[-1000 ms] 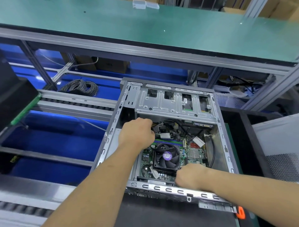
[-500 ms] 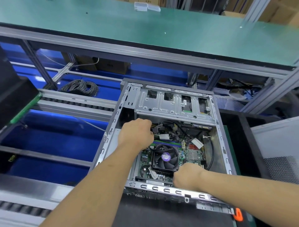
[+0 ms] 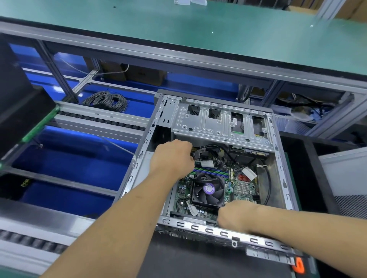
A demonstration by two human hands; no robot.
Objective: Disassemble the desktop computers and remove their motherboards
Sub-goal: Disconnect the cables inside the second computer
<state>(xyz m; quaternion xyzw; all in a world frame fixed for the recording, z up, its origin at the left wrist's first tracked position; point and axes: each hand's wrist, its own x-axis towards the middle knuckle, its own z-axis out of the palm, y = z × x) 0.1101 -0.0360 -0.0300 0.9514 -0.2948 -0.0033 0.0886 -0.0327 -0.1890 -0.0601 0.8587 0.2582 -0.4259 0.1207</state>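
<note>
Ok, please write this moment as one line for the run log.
stage: motherboard in open case | left hand: grips cable bundle | right hand: curled at near board edge, hold unclear | fan: mounted

An open grey metal desktop computer case (image 3: 278,174), side panel removed, is carried on a black mat (image 3: 198,262) covering the near table. An orange plastic object (image 3: 298,266), only partly seen, lies at the mat's right edge, just beside the case's near corner. A light grey perforated metal panel (image 3: 343,178) is laid to the right of the case. Beyond, a second table with a green top (image 3: 139,29) and aluminium edge is shown; small pale objects (image 3: 188,2), cut by the frame, rest at its far side. A coil of grey cable (image 3: 106,100) lies on the blue lower surface (image 3: 65,158).
</note>
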